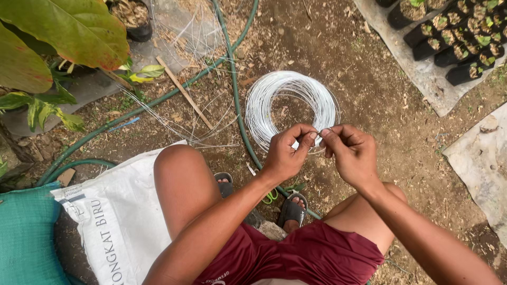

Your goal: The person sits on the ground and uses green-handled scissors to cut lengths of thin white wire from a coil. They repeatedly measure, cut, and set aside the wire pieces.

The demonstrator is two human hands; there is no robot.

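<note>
Right now the left hand (288,153) and the right hand (351,153) meet in front of the person's knees, each pinching the same thin white wire (318,133) between thumb and forefinger, so both are closed on it with the fingertips almost touching. The short stretch they hold runs back to a coil of white wire (291,108) lying flat on the bare dirt ground (369,95), just beyond the hands and partly hidden by them.

A green garden hose (236,100) curves past the coil's left edge and passes under the person's legs, near the sandalled feet (292,208). Loose strands of wire (195,124) sprawl to the left of the coil over a wooden stick (185,92). A white woven sack (119,216) lies beside the left knee, and rows of black seedling bags (459,39) sit on sheeting at the upper right.

Several things could go wrong, as I judge it. The wire is thin and springy, so a slack pinch would probably let the end whip free and vanish among the loops. Pulling sideways on it could drag turns off the flat coil and tangle them with the loose strands or the hose. Repeated bending at one spot between the fingertips may kink or snap it, and a cut end so close to bare fingers could prick them.
</note>
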